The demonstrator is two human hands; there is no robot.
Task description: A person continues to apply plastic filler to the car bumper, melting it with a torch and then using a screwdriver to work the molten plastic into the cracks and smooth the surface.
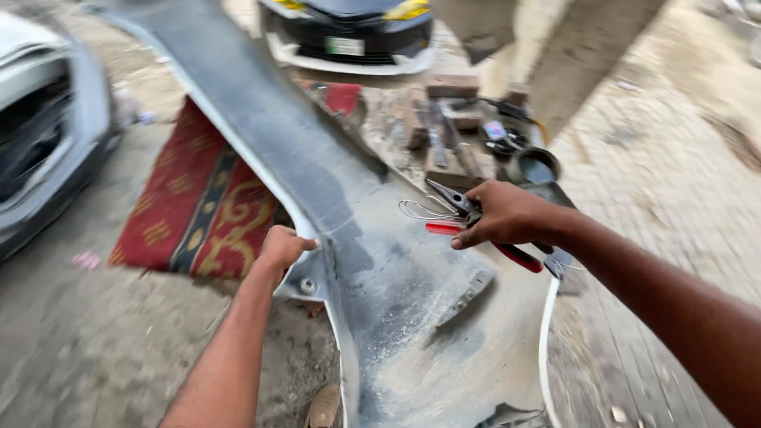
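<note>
Left hand point(281, 247) clamps the dusty grey plastic bumper's point(380, 277) edge; right hand point(501, 214) clenches red-handled pliers point(456, 198).

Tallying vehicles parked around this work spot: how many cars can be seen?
2. A grey car stands at the left edge, only partly in frame; a dark car stands at the top centre, beyond the bumper panel. Others may lie outside the view.

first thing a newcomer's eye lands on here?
The big grey car bumper panel running from top left down through the middle, its edge gripped by the left hand. Next, the right hand over the panel at centre right, holding red-handled pliers and loops of thin wire. Behind, a red patterned rug lies on the ground at left.
</note>
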